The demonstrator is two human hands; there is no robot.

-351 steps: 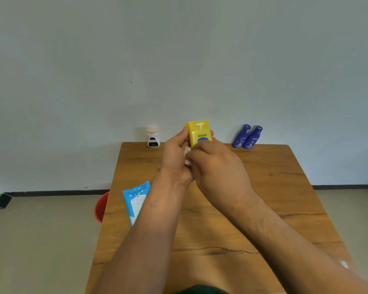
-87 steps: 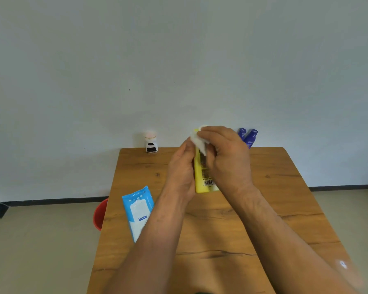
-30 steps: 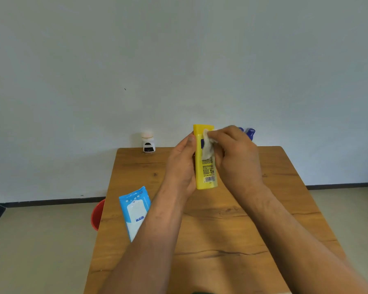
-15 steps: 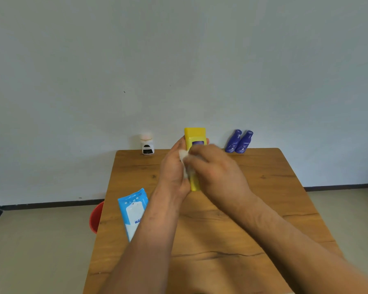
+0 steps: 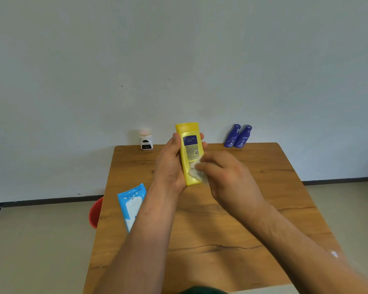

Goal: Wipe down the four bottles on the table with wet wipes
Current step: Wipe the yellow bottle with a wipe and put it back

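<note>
Standing upright above the worktop (image 5: 263,209), the yellow bottle (image 5: 189,153) sits in the left hand (image 5: 170,166), fingers (image 5: 200,136) curled round it. The right hand (image 5: 227,177) pinches a white wipe (image 5: 194,171) against its lower side. Two blue bottles (image 5: 238,136) and a small white bottle (image 5: 146,140) stand at the far edge.

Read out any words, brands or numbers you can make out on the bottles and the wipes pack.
Nothing reads clearly.
Yellow bottle: blue panel, fine print and a QR code, all blurred.
Purple bottles: white marks, too small.
White jar: black label, unreadable.
Wipes pack: white flap, no legible text.
</note>
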